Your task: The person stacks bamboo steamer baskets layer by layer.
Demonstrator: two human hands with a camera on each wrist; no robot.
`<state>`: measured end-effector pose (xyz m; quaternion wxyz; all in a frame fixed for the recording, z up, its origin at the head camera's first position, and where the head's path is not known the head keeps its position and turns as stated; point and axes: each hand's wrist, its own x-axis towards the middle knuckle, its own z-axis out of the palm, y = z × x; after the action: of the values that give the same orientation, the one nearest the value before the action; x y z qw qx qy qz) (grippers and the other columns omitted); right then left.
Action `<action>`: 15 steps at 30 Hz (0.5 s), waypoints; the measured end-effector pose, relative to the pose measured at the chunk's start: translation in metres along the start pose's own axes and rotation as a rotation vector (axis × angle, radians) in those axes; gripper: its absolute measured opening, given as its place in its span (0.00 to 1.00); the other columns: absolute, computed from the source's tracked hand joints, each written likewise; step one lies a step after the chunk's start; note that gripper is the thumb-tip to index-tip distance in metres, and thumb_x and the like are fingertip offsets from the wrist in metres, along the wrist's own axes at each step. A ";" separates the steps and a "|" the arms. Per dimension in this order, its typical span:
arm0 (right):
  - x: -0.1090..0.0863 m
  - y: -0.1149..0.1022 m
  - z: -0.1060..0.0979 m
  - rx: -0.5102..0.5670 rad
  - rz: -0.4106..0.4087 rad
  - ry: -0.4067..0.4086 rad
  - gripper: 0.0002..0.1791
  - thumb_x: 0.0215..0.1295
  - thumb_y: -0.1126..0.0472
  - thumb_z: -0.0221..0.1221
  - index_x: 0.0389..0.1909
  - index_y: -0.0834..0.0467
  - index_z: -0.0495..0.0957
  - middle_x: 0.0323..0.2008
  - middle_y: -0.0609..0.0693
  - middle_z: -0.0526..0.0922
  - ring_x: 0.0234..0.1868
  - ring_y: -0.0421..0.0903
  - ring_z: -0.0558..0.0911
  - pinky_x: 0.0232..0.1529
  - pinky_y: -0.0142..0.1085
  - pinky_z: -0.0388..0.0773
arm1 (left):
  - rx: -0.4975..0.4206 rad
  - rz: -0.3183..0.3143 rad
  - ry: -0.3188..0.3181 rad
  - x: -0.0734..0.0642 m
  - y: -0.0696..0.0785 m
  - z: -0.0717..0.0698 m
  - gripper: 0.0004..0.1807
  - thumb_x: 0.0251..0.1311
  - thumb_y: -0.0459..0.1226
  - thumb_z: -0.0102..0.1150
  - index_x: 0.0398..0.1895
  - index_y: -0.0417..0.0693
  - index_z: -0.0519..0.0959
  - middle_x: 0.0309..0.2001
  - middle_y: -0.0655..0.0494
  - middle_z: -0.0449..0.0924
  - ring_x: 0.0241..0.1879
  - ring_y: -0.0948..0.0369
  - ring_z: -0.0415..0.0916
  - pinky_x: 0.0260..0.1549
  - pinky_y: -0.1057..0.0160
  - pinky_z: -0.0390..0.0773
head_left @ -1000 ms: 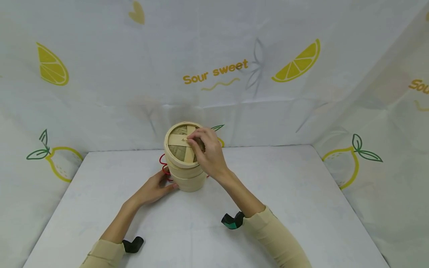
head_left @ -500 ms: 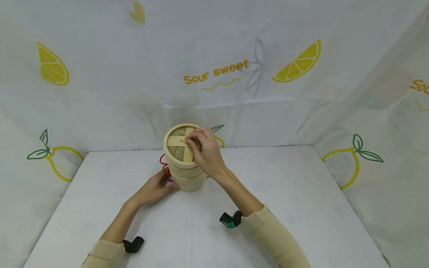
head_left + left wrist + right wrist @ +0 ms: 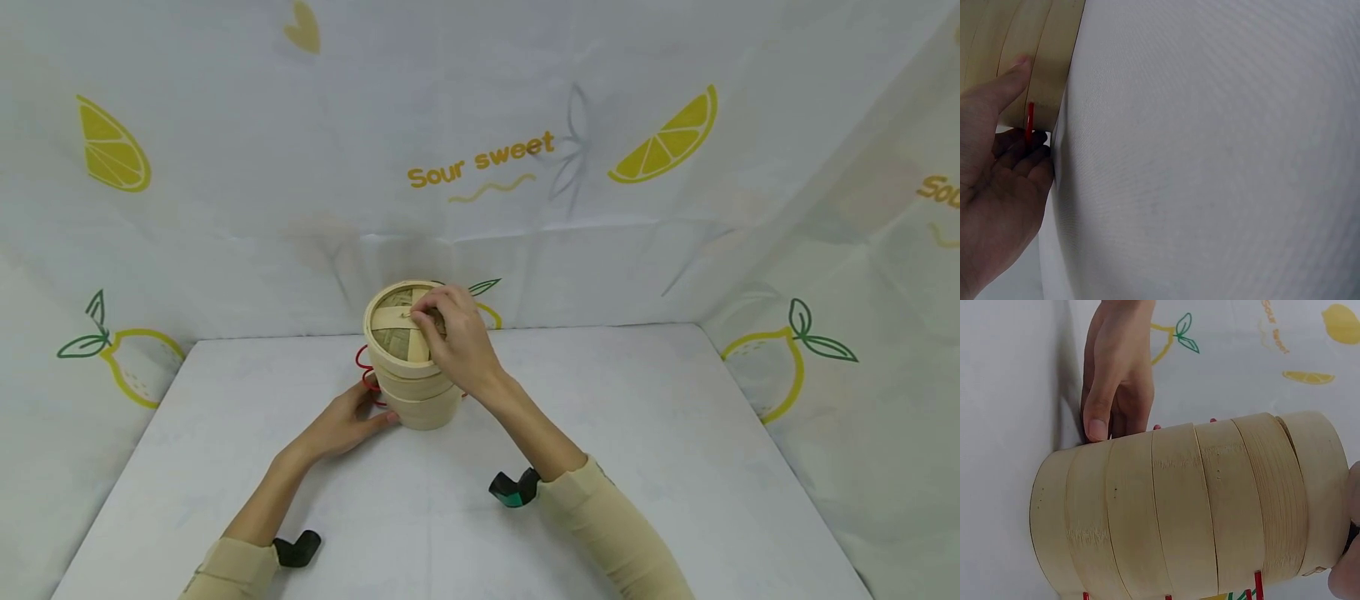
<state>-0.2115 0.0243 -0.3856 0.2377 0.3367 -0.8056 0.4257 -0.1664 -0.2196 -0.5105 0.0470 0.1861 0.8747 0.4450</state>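
A tall stack of small bamboo steamer baskets stands upright on the table, with red loop handles on its sides. Its round woven lid sits at the top, and the right wrist view has a thin dark gap along part of the lid's edge. My right hand pinches the little loop at the lid's centre between thumb and fingertips. Low on the stack's left side, my left hand holds the baskets. In the left wrist view its thumb lies along the bamboo wall, fingers bent behind near a red loop.
A white cloth covers the table. Behind the stack rises a white lemon-print backdrop, close to the lid and the right hand. Dark wrist-worn devices show by both sleeves.
My right hand and the lid have shifted slightly left and down onto the stack, the lid's far rim sinking a little. My left hand and the baskets have stayed in place.
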 end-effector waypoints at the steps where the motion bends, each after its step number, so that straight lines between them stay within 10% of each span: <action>1: 0.001 0.000 0.000 -0.003 0.002 -0.008 0.05 0.78 0.65 0.64 0.44 0.64 0.85 0.46 0.58 0.86 0.57 0.56 0.81 0.63 0.47 0.81 | 0.007 0.006 0.015 0.000 -0.003 0.001 0.42 0.72 0.45 0.71 0.81 0.35 0.65 0.74 0.36 0.76 0.76 0.39 0.73 0.75 0.37 0.76; 15: 0.005 -0.002 -0.001 -0.020 0.051 -0.081 0.05 0.78 0.65 0.64 0.44 0.63 0.85 0.46 0.57 0.86 0.54 0.55 0.81 0.59 0.47 0.81 | 0.003 -0.011 -0.001 0.000 0.001 0.000 0.40 0.73 0.43 0.70 0.81 0.35 0.65 0.75 0.38 0.76 0.77 0.40 0.72 0.77 0.37 0.73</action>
<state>-0.2129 0.0225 -0.3806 0.1972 0.3304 -0.8270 0.4098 -0.1657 -0.2191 -0.5097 0.0495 0.1818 0.8764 0.4433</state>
